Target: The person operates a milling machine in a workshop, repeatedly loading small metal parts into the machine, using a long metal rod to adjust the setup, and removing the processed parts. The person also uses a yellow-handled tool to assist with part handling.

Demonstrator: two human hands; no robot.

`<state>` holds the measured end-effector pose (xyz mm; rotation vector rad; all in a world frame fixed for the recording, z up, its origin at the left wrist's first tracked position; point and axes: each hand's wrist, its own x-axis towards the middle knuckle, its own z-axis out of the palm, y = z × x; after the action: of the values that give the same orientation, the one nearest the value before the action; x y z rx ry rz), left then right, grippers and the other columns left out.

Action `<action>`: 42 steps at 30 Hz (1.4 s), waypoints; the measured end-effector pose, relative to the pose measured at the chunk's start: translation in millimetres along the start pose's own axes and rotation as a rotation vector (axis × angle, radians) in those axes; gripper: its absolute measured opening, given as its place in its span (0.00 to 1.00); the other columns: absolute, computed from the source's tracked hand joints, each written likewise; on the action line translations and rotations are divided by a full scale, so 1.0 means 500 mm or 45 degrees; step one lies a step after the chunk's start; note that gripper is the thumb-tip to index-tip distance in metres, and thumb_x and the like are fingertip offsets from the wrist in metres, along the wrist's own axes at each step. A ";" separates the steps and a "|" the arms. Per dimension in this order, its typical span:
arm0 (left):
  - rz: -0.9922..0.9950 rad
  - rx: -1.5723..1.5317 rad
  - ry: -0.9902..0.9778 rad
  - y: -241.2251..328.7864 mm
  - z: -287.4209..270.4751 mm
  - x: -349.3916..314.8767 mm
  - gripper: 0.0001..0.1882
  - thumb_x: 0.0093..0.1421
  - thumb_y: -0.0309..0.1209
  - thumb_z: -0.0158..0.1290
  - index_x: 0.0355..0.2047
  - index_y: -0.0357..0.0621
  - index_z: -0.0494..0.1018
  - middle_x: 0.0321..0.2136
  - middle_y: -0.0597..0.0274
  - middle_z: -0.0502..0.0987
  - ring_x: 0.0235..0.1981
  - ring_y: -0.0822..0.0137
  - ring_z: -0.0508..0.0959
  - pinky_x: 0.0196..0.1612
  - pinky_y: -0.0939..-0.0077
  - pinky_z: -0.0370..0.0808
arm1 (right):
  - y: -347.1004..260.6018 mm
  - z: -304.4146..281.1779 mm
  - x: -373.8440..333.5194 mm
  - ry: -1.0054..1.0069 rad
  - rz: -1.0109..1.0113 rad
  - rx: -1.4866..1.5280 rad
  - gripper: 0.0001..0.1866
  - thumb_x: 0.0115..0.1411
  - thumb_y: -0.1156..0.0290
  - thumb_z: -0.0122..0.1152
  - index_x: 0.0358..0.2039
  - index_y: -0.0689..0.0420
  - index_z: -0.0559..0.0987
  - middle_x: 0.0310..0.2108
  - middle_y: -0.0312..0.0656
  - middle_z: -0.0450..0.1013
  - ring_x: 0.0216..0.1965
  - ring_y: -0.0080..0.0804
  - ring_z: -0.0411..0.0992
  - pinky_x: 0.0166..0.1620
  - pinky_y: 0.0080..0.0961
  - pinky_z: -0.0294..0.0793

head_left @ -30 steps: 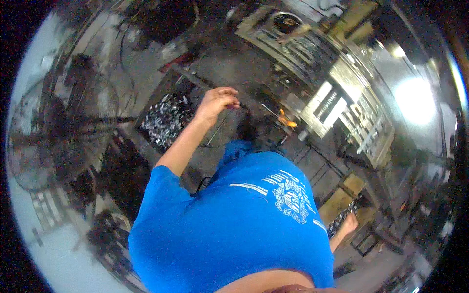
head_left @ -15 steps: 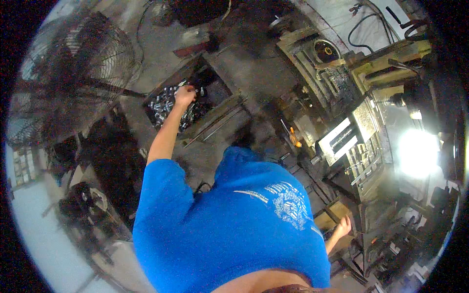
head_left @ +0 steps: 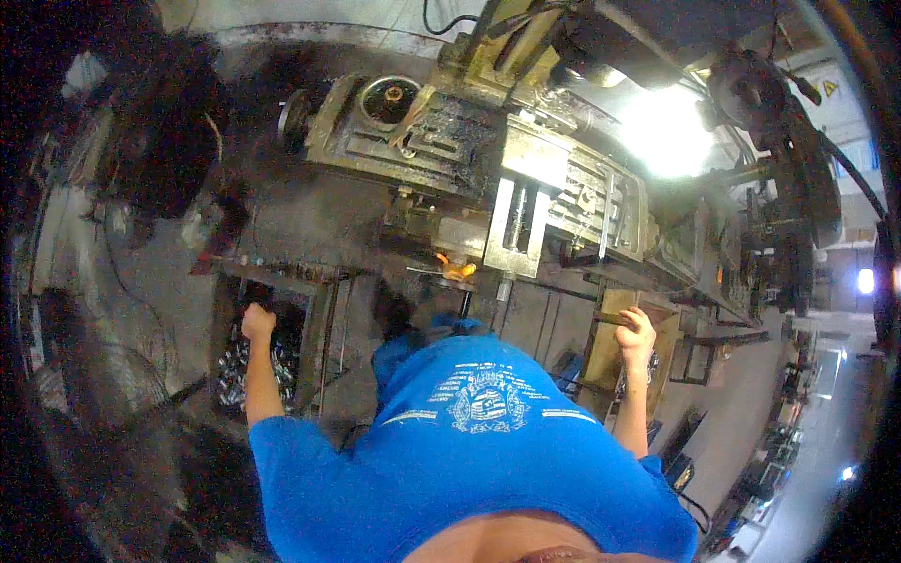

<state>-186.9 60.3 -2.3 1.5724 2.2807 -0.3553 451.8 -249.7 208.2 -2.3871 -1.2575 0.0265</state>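
My left hand is closed in a fist above a dark box of small shiny metal pieces. What the fist holds, if anything, is hidden. To the right, my right hand is raised with its fingers loosely curled and apart, and nothing shows in it. Beneath it stands a tan box, with some metal pieces partly hidden by my wrist. Ahead of me is a milling machine table carrying a pale metal vise.
An orange-handled tool lies by the machine's near edge, left of the vise. A handwheel sticks out at the machine's left end. A bright lamp glares above its right side. Dark machinery stands at far right.
My view has swung to the right, toward the machine. My left hand has lifted from among the metal pieces and closed into a fist. My right hand has come up beside the tan box.
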 end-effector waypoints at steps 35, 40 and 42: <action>1.269 -1.675 -0.596 0.513 -0.281 -0.538 0.09 0.50 0.30 0.55 0.27 0.36 0.74 0.20 0.63 0.76 0.18 0.75 0.74 0.22 0.80 0.71 | -0.425 0.146 0.121 -0.885 -0.914 1.144 0.23 0.25 0.88 0.48 0.27 0.63 0.79 0.41 0.46 0.69 0.42 0.34 0.69 0.44 0.25 0.68; 1.344 -1.621 -0.782 0.529 -0.283 -0.565 0.10 0.53 0.30 0.55 0.33 0.36 0.73 0.24 0.63 0.76 0.24 0.76 0.75 0.27 0.82 0.73 | -0.418 0.063 0.123 -1.001 -0.673 1.267 0.23 0.24 0.86 0.43 0.25 0.62 0.80 0.40 0.46 0.70 0.43 0.34 0.69 0.47 0.24 0.65; 1.388 -1.609 -0.784 0.546 -0.285 -0.567 0.10 0.54 0.30 0.54 0.33 0.36 0.73 0.24 0.63 0.76 0.24 0.76 0.75 0.28 0.82 0.73 | -0.407 0.053 0.126 -1.009 -0.620 1.339 0.24 0.24 0.85 0.41 0.24 0.63 0.81 0.40 0.46 0.70 0.44 0.34 0.68 0.48 0.23 0.64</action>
<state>140.5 -27.4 243.1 1.3473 0.5926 0.6668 324.0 -90.5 274.7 -1.1203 -1.5428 1.2335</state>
